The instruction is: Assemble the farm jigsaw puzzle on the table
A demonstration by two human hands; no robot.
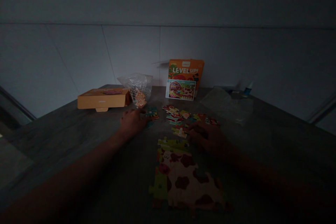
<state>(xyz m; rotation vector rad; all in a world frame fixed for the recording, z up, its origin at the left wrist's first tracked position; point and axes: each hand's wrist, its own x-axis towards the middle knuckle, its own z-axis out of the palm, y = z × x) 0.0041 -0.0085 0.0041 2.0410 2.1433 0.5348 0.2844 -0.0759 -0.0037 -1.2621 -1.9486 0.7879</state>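
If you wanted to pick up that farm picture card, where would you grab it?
Probably by its left edge, from the left: the card is thin and stands nearly upright before the orange LEVEL UP! cover, and that edge seems to poke slightly past the cover, so it could be pinched front and back.

At my twelve o'clock, the cow puzzle (183,182) looks like matt cardboard; toward eleven, a smooth cardboard box (102,102) and a crinkled, glossy plastic bag (140,81); toward one, thin clear plastic film (228,104). The tabletop (78,136) looks matt.
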